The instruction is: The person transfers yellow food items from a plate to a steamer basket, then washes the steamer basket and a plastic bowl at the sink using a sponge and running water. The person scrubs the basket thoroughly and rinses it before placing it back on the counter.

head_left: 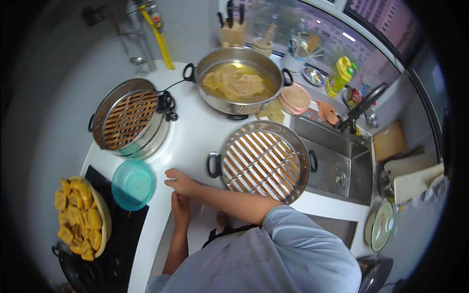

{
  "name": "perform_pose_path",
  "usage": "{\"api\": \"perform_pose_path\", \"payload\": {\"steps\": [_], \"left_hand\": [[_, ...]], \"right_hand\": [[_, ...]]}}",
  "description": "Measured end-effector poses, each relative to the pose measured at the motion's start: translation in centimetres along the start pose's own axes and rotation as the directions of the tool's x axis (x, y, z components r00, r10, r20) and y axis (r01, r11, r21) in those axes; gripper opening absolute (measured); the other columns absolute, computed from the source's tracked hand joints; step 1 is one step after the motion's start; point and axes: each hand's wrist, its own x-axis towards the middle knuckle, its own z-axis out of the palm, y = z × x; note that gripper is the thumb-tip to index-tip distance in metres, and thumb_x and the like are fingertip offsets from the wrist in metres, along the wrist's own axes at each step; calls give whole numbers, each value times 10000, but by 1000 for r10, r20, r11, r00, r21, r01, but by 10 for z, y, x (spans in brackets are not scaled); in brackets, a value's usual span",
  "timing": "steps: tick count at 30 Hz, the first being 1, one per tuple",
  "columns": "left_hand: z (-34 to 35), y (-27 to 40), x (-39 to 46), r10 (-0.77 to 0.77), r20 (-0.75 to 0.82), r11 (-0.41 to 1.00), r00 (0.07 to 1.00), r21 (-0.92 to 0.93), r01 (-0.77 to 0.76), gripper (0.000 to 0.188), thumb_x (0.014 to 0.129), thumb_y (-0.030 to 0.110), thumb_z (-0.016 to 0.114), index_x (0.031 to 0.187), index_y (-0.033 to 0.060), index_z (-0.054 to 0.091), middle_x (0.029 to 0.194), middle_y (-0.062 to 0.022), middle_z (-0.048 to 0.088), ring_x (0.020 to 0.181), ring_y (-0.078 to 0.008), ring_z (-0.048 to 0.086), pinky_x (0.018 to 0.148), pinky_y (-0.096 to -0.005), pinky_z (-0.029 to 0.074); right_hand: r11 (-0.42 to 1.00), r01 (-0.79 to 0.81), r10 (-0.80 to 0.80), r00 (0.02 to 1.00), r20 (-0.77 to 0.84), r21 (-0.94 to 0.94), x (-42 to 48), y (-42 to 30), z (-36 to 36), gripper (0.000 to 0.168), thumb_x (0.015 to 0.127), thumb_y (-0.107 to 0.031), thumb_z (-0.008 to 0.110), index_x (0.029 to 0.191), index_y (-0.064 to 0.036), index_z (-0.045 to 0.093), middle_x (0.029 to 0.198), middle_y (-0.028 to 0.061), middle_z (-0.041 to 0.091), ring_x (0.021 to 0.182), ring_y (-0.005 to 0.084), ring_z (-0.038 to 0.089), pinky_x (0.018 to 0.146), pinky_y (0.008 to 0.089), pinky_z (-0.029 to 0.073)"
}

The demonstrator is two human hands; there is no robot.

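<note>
My right hand (180, 183) hovers near the counter's front edge, fingers apart, holding nothing. My left hand (180, 203) is just below it, by the right wrist; its fingers are partly hidden. A teal plastic bowl (133, 185) stands left of both hands. To their right, a round metal steamer tier (307, 172) with wooden slats and black handles lies on the counter beside the sink. At the back, a two-handled metal pot (238, 55) holds yellowish liquid and a soaked, pale cloth (234, 82). Another slatted steamer tier (130, 121) rests on a stack at left.
A bowl (106, 219) of orange-yellow chunks, perhaps pumpkin, sits on the black hob (126, 238) at left. The metal sink (326, 154) and its black faucet (361, 108) are at right. A knife block (233, 34), pink bowls (295, 98) and a yellow bottle (339, 77) stand at the back.
</note>
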Motion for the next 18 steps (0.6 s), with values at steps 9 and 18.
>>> {"api": "perform_pose_path", "payload": {"steps": [9,18], "left_hand": [[86,55,60,-135,153,932,979,-315,177,324,975,196,488,1243,14,469,1035,-68,577,775,-102,539,667,-250,490],[130,65,42,-345,102,884,933,-300,360,129,921,172,580,839,78,546,641,32,480,525,-71,421,489,-216,338]], "right_hand": [[890,158,29,916,-400,428,-93,-78,-231,251,970,-224,517,990,8,610,943,69,645,781,127,619,718,264,533],[936,303,-31,583,-812,181,-198,-62,-437,194,984,-212,494,950,-41,578,970,68,638,736,108,606,649,236,519]]}}
